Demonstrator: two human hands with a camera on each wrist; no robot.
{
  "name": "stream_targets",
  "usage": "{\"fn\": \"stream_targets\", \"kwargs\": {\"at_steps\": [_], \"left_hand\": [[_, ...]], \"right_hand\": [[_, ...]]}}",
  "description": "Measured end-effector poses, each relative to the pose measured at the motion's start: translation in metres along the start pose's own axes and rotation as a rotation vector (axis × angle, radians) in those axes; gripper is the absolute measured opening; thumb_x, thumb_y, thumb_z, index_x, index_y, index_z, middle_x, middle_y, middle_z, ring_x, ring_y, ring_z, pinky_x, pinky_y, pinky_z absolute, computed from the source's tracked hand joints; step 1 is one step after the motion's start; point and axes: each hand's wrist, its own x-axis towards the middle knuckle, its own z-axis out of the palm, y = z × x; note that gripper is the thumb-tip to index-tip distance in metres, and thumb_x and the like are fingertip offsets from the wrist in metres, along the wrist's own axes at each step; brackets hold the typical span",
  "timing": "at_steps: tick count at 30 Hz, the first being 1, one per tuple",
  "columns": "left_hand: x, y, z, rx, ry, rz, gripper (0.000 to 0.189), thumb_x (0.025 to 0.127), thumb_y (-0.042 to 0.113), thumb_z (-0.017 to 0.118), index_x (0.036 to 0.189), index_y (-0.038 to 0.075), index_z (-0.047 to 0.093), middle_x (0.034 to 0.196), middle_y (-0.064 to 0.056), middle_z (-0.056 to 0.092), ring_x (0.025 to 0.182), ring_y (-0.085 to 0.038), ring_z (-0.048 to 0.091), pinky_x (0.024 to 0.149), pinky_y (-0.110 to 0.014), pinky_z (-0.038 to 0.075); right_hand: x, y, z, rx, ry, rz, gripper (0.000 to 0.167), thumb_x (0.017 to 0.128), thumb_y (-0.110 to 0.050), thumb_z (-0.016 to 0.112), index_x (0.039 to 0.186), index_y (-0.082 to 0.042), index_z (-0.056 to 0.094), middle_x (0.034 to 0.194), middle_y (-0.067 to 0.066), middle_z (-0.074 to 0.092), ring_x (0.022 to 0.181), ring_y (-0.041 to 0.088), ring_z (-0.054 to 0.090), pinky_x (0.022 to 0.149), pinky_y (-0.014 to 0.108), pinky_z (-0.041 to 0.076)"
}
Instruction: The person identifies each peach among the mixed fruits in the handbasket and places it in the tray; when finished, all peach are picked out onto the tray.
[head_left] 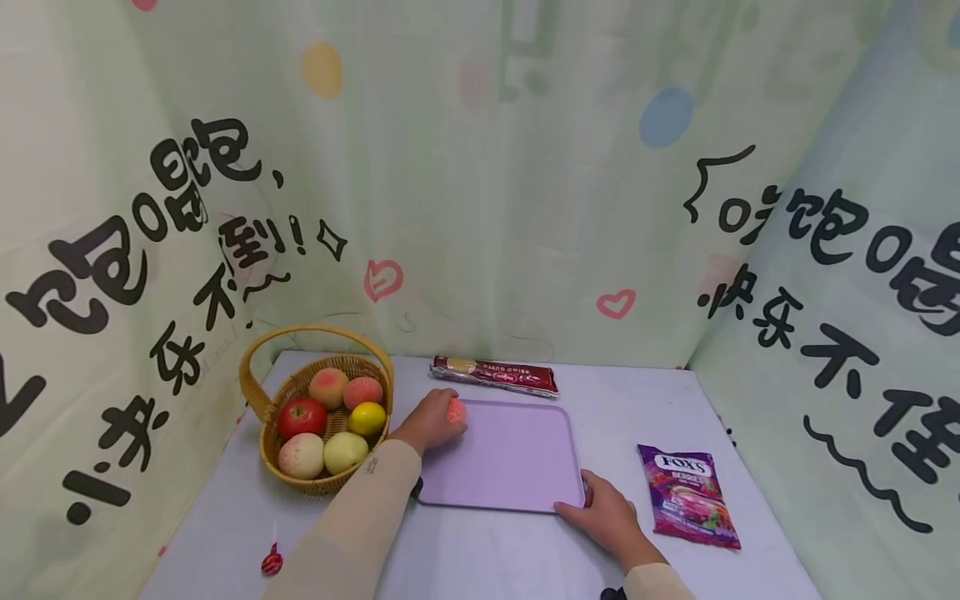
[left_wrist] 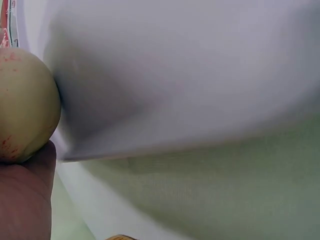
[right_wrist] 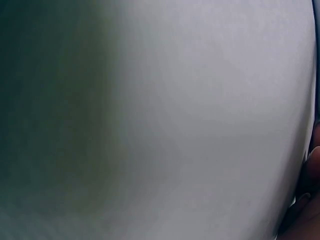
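Note:
In the head view my left hand [head_left: 431, 421] grips a peach [head_left: 456, 410] at the far left corner of a light purple tray [head_left: 498, 454]. The left wrist view shows the peach [left_wrist: 25, 107] close up, pale with red specks, with a finger of the hand [left_wrist: 25, 200] under it. My right hand [head_left: 603, 515] holds the tray by its near right corner, thumb at the front edge and fingers at the side. Only a few fingers [right_wrist: 314, 165] show at the edge of the right wrist view.
A wicker basket [head_left: 273, 467] with several fruits stands on the left, its handle raised. Behind the tray lies a dark red packet [head_left: 495, 376]. A purple Fox's candy bag [head_left: 690, 497] lies on the right, and a red lollipop [head_left: 272, 560] at the front left. Printed curtains [head_left: 480, 208] surround the table.

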Motion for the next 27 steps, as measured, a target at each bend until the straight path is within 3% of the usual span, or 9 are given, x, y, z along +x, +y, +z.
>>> {"fn": "stream_targets", "kwargs": {"at_steps": [6,13,27], "left_hand": [[-0.004,0.001,-0.007,0.033,-0.022,0.006,0.072,0.082,0.031,0.084,0.143,0.007,0.054,0.141,-0.014,0.055,0.11,-0.025,0.057,0.104,-0.042,0.05],[-0.01,0.004,-0.015,0.038,-0.053,0.049,0.07,0.082,0.03,0.085,0.143,0.009,0.056,0.143,-0.014,0.054,0.116,-0.025,0.056,0.109,-0.041,0.047],[-0.016,0.002,-0.026,0.193,-0.12,0.143,0.062,0.083,0.028,0.084,0.138,0.013,0.062,0.14,-0.007,0.058,0.119,-0.021,0.056,0.109,-0.038,0.047]], "right_hand": [[0.002,-0.003,-0.001,0.001,-0.008,0.0,0.109,0.071,-0.069,0.081,0.147,0.002,0.049,0.095,0.003,0.064,0.09,0.022,0.056,0.084,0.05,0.041],[0.002,-0.005,-0.002,0.004,-0.017,0.003,0.109,0.072,-0.069,0.081,0.148,0.002,0.049,0.092,0.003,0.062,0.088,0.021,0.055,0.081,0.047,0.039],[0.0,-0.003,-0.001,-0.007,-0.015,-0.003,0.108,0.073,-0.068,0.081,0.147,0.004,0.048,0.094,0.004,0.064,0.089,0.023,0.056,0.082,0.049,0.04]]}}
